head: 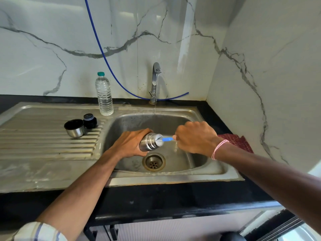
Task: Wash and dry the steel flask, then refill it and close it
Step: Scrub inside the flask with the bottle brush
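Steady the steel flask (149, 142), gripped in the left hand (132, 143) and lying sideways above the drain of the sink (132, 120), mouth to the right. With the right hand (194, 136) fisted round the blue handle of the bottle brush (165, 139), drive the white bristles, now at the mouth, deep inside and twist against the wall. Then rinse under the running tap (155, 79).
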